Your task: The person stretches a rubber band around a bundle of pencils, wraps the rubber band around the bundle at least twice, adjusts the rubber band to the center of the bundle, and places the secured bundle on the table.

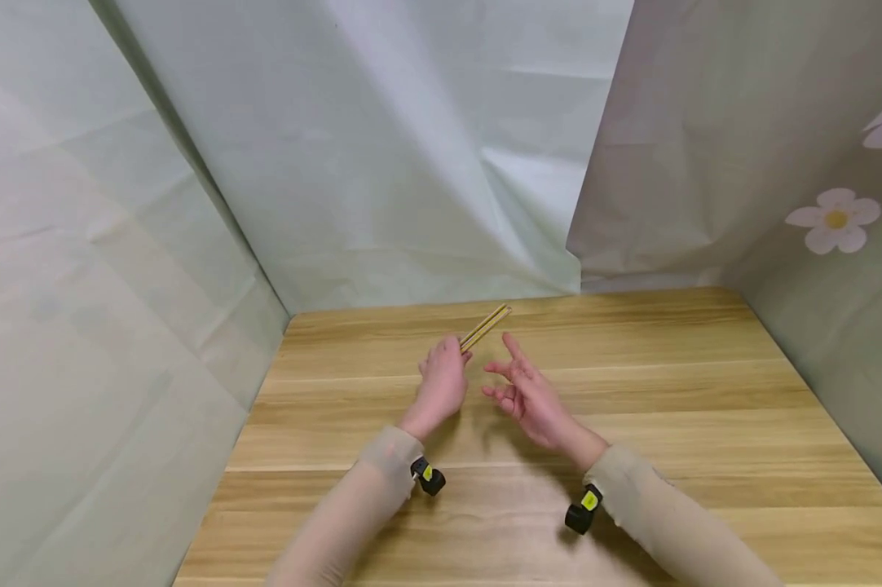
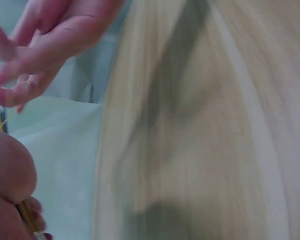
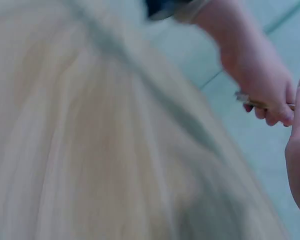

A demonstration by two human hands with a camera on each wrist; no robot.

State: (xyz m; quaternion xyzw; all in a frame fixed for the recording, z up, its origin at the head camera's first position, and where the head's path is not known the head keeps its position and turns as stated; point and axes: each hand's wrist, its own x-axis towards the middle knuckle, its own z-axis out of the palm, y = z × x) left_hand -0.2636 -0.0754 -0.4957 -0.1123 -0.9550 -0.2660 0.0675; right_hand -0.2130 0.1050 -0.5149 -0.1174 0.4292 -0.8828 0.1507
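In the head view my left hand point(image 1: 443, 377) grips a small bundle of slim, yellow-and-dark striped pencils point(image 1: 485, 328). Their far ends point up and to the right, above the table. My right hand point(image 1: 531, 402) is held just to the right, fingers spread and apart from the bundle. The left wrist view catches part of the curled left hand point(image 2: 10, 167), with a short length of pencil below the thumb. From the right wrist, the other ends of the pencils point(image 3: 242, 97) stick out behind the left fist. Most of their length is hidden by the fingers.
A wood-grain table point(image 1: 668, 391) lies under both hands. Pale cloth sheets point(image 1: 412, 163) hang along its back and sides, with white flowers point(image 1: 835, 220) on the right one. Each wrist carries a small black camera point(image 1: 580, 514).
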